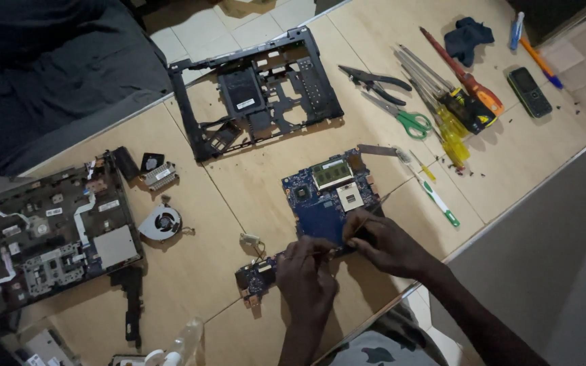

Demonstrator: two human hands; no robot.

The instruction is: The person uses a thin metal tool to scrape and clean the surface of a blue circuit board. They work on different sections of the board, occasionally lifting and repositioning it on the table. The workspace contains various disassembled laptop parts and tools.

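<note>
Blue laptop motherboard (pixel 323 203) lies flat on the wooden table (pixel 239 176). Left hand (pixel 305 274) and right hand (pixel 382 242) rest on its near edge, each pinching a thin tool (pixel 367 215).

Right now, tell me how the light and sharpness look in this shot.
Head view: dim, warm light; the tan table is brightest at centre, corners fall dark. Both hands, left hand and right hand, cast shadows over the near edge of the blue circuit board. Tools at upper right stay fairly sharp; the bottle at the bottom edge is blurred.
</note>
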